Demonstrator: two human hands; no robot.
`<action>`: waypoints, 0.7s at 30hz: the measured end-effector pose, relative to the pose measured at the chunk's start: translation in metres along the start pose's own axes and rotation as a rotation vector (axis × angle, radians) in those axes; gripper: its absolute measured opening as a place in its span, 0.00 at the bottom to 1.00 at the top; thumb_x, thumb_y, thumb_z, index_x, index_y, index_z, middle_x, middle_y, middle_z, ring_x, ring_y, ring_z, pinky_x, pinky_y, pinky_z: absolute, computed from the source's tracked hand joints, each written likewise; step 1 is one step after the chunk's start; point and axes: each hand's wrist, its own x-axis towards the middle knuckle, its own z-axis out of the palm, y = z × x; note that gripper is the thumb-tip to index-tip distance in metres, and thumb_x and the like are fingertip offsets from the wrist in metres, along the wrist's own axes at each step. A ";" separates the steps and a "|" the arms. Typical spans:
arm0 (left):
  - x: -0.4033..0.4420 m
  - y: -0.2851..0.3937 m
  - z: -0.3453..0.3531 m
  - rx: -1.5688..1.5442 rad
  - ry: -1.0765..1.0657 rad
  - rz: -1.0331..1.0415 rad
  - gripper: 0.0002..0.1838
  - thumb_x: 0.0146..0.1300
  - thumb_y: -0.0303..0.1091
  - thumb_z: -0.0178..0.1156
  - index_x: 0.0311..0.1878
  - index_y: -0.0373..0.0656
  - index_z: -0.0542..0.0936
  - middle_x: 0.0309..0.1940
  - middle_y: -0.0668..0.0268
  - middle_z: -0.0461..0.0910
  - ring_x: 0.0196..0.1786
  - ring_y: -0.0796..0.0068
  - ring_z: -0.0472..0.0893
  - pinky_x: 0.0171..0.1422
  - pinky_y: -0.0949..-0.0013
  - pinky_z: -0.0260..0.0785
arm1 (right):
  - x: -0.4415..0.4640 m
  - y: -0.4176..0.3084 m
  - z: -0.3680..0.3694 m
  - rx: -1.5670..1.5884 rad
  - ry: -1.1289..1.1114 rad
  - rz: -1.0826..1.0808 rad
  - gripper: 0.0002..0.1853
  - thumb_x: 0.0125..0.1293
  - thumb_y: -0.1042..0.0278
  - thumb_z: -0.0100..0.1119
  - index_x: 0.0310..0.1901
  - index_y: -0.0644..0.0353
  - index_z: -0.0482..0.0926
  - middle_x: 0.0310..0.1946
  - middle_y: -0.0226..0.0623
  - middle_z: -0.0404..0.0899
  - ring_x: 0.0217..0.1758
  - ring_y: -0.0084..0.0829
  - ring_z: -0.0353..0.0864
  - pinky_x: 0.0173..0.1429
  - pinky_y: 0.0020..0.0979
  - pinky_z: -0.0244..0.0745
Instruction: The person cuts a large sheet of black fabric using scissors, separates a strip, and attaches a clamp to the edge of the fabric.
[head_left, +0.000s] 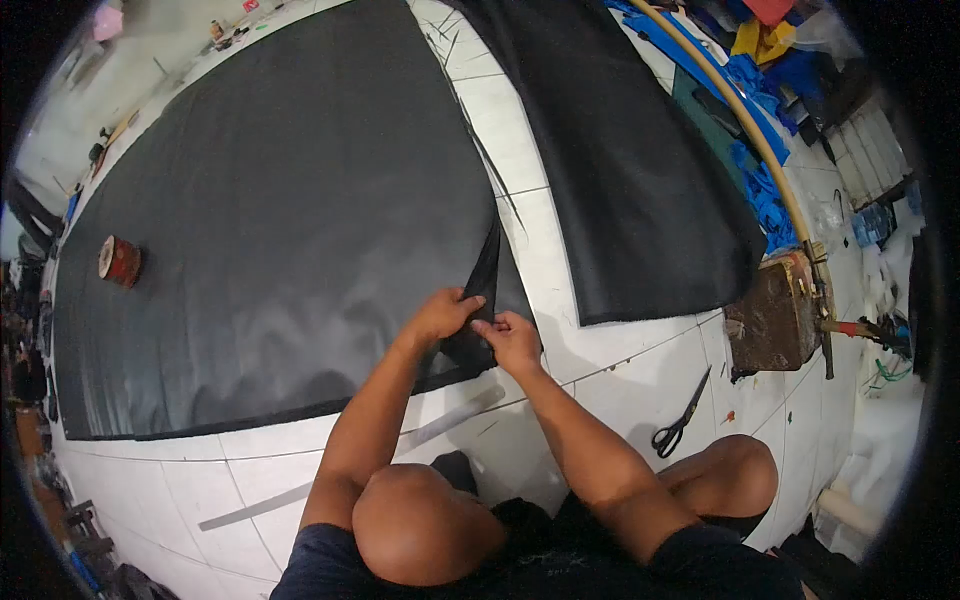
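A large sheet of black leather-like material [280, 200] lies spread over the floor in front of me. Its near right corner is lifted and folded. My left hand [447, 312] pinches the folded edge with thumb and fingers. Close beside it, my right hand [512, 342] is closed on the same corner, thumb against the fold. Black scissors [683, 415] rest on the tiles to the right of my right arm. A long flat ruler-like strip [440, 426] lies under my forearms, partly hidden.
A second black piece [630, 200] lies to the right, with thin black offcuts [480, 150] along the gap of white tiles. A red-brown roll [120, 262] stands on the sheet at left. Further right are a rusty metal block [775, 315], a curved tan tube [740, 105] and blue scraps [765, 200].
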 end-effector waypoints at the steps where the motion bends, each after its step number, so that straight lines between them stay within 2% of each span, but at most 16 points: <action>1: -0.005 0.003 0.000 -0.045 0.011 -0.019 0.19 0.65 0.45 0.60 0.39 0.34 0.83 0.30 0.60 0.84 0.32 0.69 0.82 0.40 0.62 0.73 | -0.002 0.004 0.000 0.041 0.005 0.045 0.21 0.59 0.48 0.70 0.32 0.62 0.82 0.23 0.36 0.81 0.29 0.32 0.81 0.35 0.35 0.73; 2: -0.010 0.010 0.000 -0.089 0.023 -0.030 0.20 0.65 0.45 0.60 0.40 0.33 0.83 0.30 0.57 0.84 0.33 0.66 0.83 0.41 0.62 0.74 | -0.003 -0.001 -0.005 0.066 -0.009 0.068 0.21 0.62 0.49 0.67 0.28 0.63 0.82 0.18 0.35 0.79 0.25 0.31 0.79 0.32 0.34 0.71; 6: -0.008 0.014 0.000 -0.109 0.012 -0.007 0.20 0.65 0.45 0.60 0.40 0.33 0.83 0.31 0.57 0.85 0.34 0.66 0.84 0.41 0.62 0.74 | 0.003 0.003 -0.014 -0.082 -0.020 0.006 0.22 0.65 0.49 0.63 0.28 0.63 0.82 0.17 0.36 0.78 0.22 0.33 0.76 0.31 0.34 0.70; 8: -0.021 0.025 -0.001 -0.122 0.036 -0.035 0.20 0.65 0.45 0.60 0.40 0.32 0.83 0.31 0.56 0.85 0.34 0.66 0.84 0.41 0.62 0.74 | 0.003 0.009 -0.017 0.048 -0.119 0.094 0.21 0.68 0.50 0.59 0.34 0.64 0.82 0.25 0.42 0.80 0.29 0.38 0.79 0.39 0.36 0.73; 9: -0.020 0.020 -0.001 -0.123 0.034 -0.040 0.20 0.65 0.45 0.60 0.40 0.32 0.83 0.31 0.56 0.85 0.34 0.66 0.84 0.41 0.62 0.74 | 0.001 0.015 -0.011 0.048 -0.123 0.098 0.21 0.68 0.50 0.59 0.34 0.64 0.82 0.25 0.42 0.80 0.29 0.38 0.79 0.39 0.36 0.73; 11: -0.013 0.016 -0.001 -0.124 -0.002 -0.053 0.20 0.65 0.45 0.60 0.40 0.32 0.83 0.32 0.54 0.85 0.34 0.65 0.84 0.42 0.62 0.74 | 0.001 0.018 -0.005 -0.019 0.395 -0.011 0.22 0.69 0.48 0.55 0.45 0.62 0.80 0.39 0.47 0.81 0.44 0.44 0.81 0.49 0.43 0.73; 12: -0.012 0.016 -0.001 -0.124 -0.002 -0.052 0.20 0.65 0.45 0.60 0.40 0.32 0.83 0.32 0.54 0.85 0.34 0.65 0.84 0.42 0.62 0.74 | 0.002 0.017 -0.012 -0.087 0.485 -0.008 0.24 0.69 0.49 0.55 0.56 0.61 0.74 0.51 0.48 0.76 0.56 0.48 0.75 0.58 0.45 0.69; 13: -0.012 0.015 0.000 -0.116 0.015 -0.041 0.21 0.65 0.45 0.60 0.40 0.32 0.83 0.32 0.54 0.84 0.34 0.64 0.84 0.42 0.61 0.74 | 0.003 0.016 -0.019 -0.127 0.551 -0.082 0.24 0.68 0.50 0.57 0.57 0.59 0.74 0.51 0.48 0.75 0.57 0.48 0.73 0.58 0.46 0.67; 15: -0.009 0.008 0.001 -0.107 0.028 -0.032 0.21 0.65 0.46 0.60 0.40 0.31 0.82 0.31 0.53 0.84 0.35 0.64 0.84 0.42 0.61 0.74 | 0.002 0.005 -0.025 -0.276 0.535 -0.245 0.26 0.65 0.46 0.60 0.54 0.60 0.76 0.48 0.45 0.79 0.54 0.46 0.77 0.59 0.46 0.65; 16: -0.004 0.002 0.003 -0.086 0.019 -0.014 0.20 0.66 0.46 0.60 0.40 0.33 0.83 0.31 0.57 0.84 0.33 0.68 0.82 0.41 0.63 0.73 | -0.001 -0.001 -0.024 -0.277 0.536 -0.243 0.26 0.65 0.46 0.60 0.54 0.60 0.76 0.48 0.45 0.79 0.54 0.46 0.77 0.59 0.46 0.65; 17: 0.002 -0.003 0.004 -0.067 0.012 0.006 0.20 0.67 0.46 0.60 0.40 0.34 0.83 0.31 0.62 0.84 0.31 0.71 0.80 0.39 0.64 0.72 | -0.002 -0.008 -0.021 -0.285 0.204 -0.151 0.26 0.63 0.44 0.62 0.50 0.60 0.78 0.44 0.42 0.81 0.51 0.44 0.79 0.57 0.45 0.66; 18: 0.007 -0.007 0.005 -0.069 0.013 0.010 0.20 0.67 0.46 0.60 0.40 0.34 0.83 0.31 0.62 0.84 0.31 0.71 0.80 0.39 0.64 0.72 | -0.002 -0.014 -0.018 -0.288 -0.127 -0.060 0.27 0.61 0.41 0.64 0.46 0.59 0.81 0.39 0.40 0.84 0.48 0.43 0.82 0.56 0.44 0.67; 19: 0.011 -0.013 0.006 -0.050 0.011 0.011 0.21 0.66 0.46 0.60 0.40 0.32 0.83 0.31 0.58 0.84 0.33 0.68 0.82 0.40 0.62 0.72 | -0.002 -0.013 -0.016 -0.291 -0.126 -0.064 0.27 0.61 0.41 0.64 0.46 0.59 0.81 0.39 0.40 0.84 0.48 0.43 0.82 0.56 0.44 0.67; 21: 0.006 -0.008 0.003 -0.031 0.017 0.006 0.22 0.65 0.46 0.60 0.39 0.31 0.82 0.30 0.54 0.84 0.36 0.64 0.83 0.42 0.60 0.73 | -0.005 -0.005 -0.004 -0.087 0.024 -0.044 0.27 0.55 0.40 0.70 0.34 0.62 0.83 0.26 0.38 0.83 0.33 0.37 0.83 0.41 0.37 0.74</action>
